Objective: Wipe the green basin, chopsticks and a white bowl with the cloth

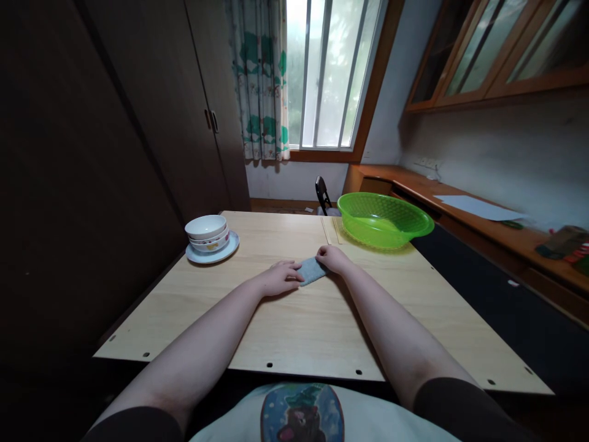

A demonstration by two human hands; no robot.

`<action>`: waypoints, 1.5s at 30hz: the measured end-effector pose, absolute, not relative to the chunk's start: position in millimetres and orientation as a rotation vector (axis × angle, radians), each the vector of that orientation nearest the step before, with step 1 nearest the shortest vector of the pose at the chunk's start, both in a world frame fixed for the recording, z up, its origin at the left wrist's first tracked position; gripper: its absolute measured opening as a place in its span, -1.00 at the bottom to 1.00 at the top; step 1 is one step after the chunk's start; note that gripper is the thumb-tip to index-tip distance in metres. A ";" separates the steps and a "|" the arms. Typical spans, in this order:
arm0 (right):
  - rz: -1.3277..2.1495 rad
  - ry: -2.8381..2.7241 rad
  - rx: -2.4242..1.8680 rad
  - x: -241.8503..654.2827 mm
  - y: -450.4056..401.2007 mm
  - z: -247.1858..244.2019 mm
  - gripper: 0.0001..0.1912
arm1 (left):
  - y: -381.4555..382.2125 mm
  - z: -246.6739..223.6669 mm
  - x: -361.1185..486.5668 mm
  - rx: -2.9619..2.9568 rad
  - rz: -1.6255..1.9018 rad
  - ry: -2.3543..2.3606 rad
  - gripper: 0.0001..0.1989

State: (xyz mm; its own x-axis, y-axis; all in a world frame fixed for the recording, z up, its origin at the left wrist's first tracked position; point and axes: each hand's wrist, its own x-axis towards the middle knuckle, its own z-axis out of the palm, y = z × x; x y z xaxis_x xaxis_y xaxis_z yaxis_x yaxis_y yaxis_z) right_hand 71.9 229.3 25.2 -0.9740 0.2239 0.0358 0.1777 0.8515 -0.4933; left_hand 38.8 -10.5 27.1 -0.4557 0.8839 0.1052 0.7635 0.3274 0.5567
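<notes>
Grey sock (313, 271): lay folded on pale wood worktop (313, 344).
Left hand (278, 277): grip was closed on one end, arm (207, 334) outstretched.
Right hand (332, 259): grip was closed on the other end.

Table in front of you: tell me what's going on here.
A person has their left hand and right hand on the two ends of a folded grey cloth, which lies on a pale wooden table. A green plastic basin sits on the table beyond the right hand, and stacked white bowls stand on a white saucer beyond the left hand.
</notes>
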 end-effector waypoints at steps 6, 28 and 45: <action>1.088 -2.814 -0.272 73.2 232.5 25.7 -0.77 | -10.3 28.7 38.3 1.506 0.870 2.337 -0.74; 0.971 -2.895 -0.227 75.5 243.9 22.2 -0.72 | -10.1 21.3 31.5 1.390 0.863 2.603 -0.57; 1.480 -2.693 -0.265 70.1 252.4 11.9 -0.83 | -5.5 23.5 30.2 1.489 0.854 2.500 -0.68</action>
State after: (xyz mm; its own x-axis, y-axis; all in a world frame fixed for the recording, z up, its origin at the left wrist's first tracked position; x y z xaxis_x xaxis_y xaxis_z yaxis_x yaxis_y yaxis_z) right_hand 70.1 252.4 11.9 -0.9836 0.1773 -0.0324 0.1224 0.5252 -0.8421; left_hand 30.2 -5.5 23.5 -0.5134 0.8378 0.1860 0.7764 0.3612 0.5164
